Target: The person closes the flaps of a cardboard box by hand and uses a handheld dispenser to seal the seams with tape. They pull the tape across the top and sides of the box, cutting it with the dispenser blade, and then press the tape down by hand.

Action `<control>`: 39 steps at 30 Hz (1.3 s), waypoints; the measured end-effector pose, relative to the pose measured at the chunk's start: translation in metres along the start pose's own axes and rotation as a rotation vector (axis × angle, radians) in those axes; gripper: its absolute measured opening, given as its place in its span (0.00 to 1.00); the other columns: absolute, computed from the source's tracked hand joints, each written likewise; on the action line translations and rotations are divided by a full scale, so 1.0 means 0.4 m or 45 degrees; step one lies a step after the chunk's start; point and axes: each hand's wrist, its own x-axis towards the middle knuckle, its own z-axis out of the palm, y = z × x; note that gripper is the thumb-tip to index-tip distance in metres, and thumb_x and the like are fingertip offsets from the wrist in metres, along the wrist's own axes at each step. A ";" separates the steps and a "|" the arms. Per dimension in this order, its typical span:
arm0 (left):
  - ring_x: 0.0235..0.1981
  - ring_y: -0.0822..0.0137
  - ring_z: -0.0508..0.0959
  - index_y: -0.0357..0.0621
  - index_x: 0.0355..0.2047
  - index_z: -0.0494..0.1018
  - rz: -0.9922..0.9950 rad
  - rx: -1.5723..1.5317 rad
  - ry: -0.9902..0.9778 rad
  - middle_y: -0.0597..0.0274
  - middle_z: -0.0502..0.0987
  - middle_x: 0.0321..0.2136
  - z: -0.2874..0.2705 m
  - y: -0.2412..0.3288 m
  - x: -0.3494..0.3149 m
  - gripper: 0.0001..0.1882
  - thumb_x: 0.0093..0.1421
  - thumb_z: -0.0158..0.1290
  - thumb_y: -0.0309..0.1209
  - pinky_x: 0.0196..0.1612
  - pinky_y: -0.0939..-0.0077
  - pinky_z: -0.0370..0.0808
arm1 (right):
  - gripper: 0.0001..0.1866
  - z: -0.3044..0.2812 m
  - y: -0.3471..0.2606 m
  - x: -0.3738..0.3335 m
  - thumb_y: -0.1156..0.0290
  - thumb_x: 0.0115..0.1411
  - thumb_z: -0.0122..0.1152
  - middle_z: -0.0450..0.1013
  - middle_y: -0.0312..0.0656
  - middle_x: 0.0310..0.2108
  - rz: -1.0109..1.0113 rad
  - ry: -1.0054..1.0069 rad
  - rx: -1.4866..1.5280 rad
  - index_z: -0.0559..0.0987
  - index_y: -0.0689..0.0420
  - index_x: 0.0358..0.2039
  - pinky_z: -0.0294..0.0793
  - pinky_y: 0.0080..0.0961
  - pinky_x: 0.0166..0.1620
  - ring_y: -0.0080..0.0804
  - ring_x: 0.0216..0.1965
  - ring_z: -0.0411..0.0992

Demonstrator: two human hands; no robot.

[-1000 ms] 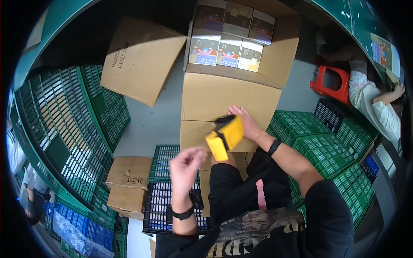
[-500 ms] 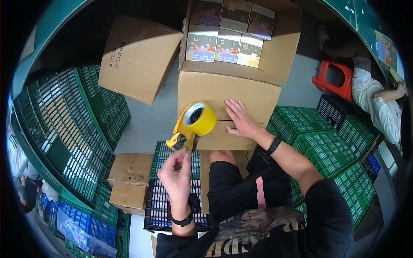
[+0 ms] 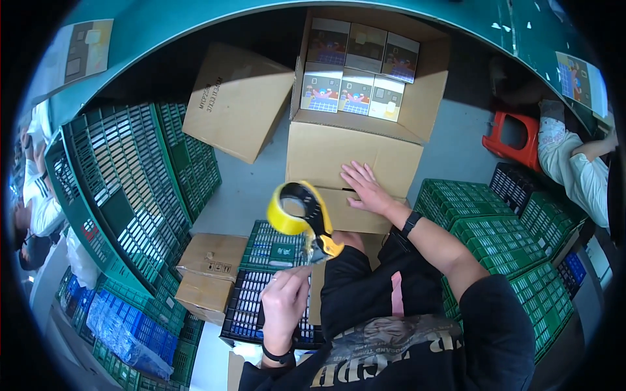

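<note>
Yellow tape dispenser [image 3: 319,225] at mid-frame, right hand [image 3: 366,188] spread on a cardboard flap [image 3: 355,153]

The yellow-and-black tape dispenser is up in the air near the middle of the frame, tilted, its roll toward the upper left and its narrower end toward the lower right. Just below that end is the left hand [image 3: 285,300], fingers curled inward and the tips brought close to the dispenser; I cannot tell whether they pinch it, a strip of tape or nothing. The right hand lies palm down with fingers spread on the flap, its forearm coming in from the lower right.

The flap extends from the near edge of an open carton [image 3: 424,85] at upper centre, where printed boxes [image 3: 356,96] lie in two rows of three, the far row in shadow. A second carton [image 3: 238,107] sits at an angle in the upper left. At lower left, brown boxes [image 3: 212,257] are stacked near a black crate [image 3: 244,306], which the left hand partly covers. A large green crate [image 3: 120,215] takes up the left side. Stacked green crates [image 3: 495,238] fill the right, below a red stool [image 3: 531,143], and another person's pale sleeve [image 3: 583,173] shows at the right edge.
</note>
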 end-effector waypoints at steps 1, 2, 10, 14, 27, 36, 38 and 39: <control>0.31 0.59 0.82 0.37 0.35 0.81 0.059 0.031 -0.056 0.54 0.82 0.31 -0.012 0.003 -0.010 0.09 0.53 0.59 0.16 0.37 0.73 0.78 | 0.40 -0.010 -0.005 -0.005 0.62 0.58 0.65 0.56 0.48 0.69 -0.011 -0.010 0.018 0.60 0.57 0.68 0.48 0.54 0.71 0.50 0.72 0.49; 0.31 0.57 0.82 0.38 0.35 0.81 0.120 0.067 -0.105 0.54 0.82 0.31 -0.025 0.011 -0.014 0.10 0.52 0.59 0.15 0.37 0.72 0.78 | 0.38 -0.021 -0.004 -0.001 0.61 0.61 0.62 0.57 0.47 0.69 -0.027 -0.016 0.033 0.60 0.56 0.68 0.49 0.53 0.71 0.48 0.72 0.50; 0.30 0.57 0.82 0.39 0.32 0.80 0.307 0.058 -0.182 0.56 0.82 0.31 -0.101 0.202 -0.110 0.09 0.50 0.61 0.17 0.35 0.69 0.79 | 0.33 -0.144 -0.188 -0.022 0.46 0.69 0.50 0.65 0.43 0.64 0.709 -1.302 2.189 0.64 0.55 0.66 0.67 0.37 0.63 0.35 0.63 0.65; 0.29 0.57 0.82 0.38 0.30 0.80 0.308 -0.059 -0.066 0.56 0.82 0.28 -0.165 0.290 -0.184 0.07 0.50 0.62 0.18 0.35 0.71 0.79 | 0.32 -0.283 -0.363 -0.067 0.54 0.67 0.59 0.65 0.42 0.62 0.359 -1.155 2.441 0.63 0.56 0.64 0.67 0.36 0.62 0.35 0.61 0.66; 0.27 0.64 0.82 0.36 0.31 0.80 0.238 -0.363 0.282 0.56 0.82 0.27 -0.339 0.581 -0.388 0.04 0.55 0.62 0.21 0.33 0.75 0.77 | 0.46 -0.773 -0.584 -0.240 0.73 0.45 0.77 0.64 0.43 0.59 -0.439 -0.293 1.460 0.62 0.55 0.63 0.59 0.37 0.68 0.38 0.65 0.61; 0.28 0.72 0.81 0.33 0.36 0.79 0.087 -0.858 0.273 0.58 0.83 0.29 -0.321 0.601 -0.468 0.05 0.59 0.60 0.19 0.34 0.81 0.77 | 0.38 -0.760 -0.727 -0.270 0.66 0.45 0.75 0.70 0.52 0.50 -0.752 -0.548 0.659 0.67 0.58 0.55 0.68 0.37 0.58 0.47 0.55 0.70; 0.30 0.72 0.82 0.32 0.37 0.79 0.088 -0.934 0.265 0.57 0.83 0.31 -0.322 0.572 -0.484 0.05 0.59 0.60 0.18 0.36 0.81 0.78 | 0.37 -0.849 -0.732 -0.291 0.66 0.45 0.75 0.71 0.52 0.48 -0.812 -0.438 0.543 0.67 0.58 0.54 0.70 0.37 0.55 0.48 0.52 0.71; 0.31 0.73 0.82 0.32 0.38 0.79 0.067 -0.977 0.238 0.56 0.83 0.31 -0.314 0.564 -0.511 0.06 0.59 0.60 0.17 0.37 0.82 0.79 | 0.37 -0.877 -0.740 -0.344 0.66 0.44 0.75 0.72 0.52 0.46 -0.830 -0.323 0.471 0.67 0.59 0.53 0.72 0.37 0.52 0.50 0.48 0.72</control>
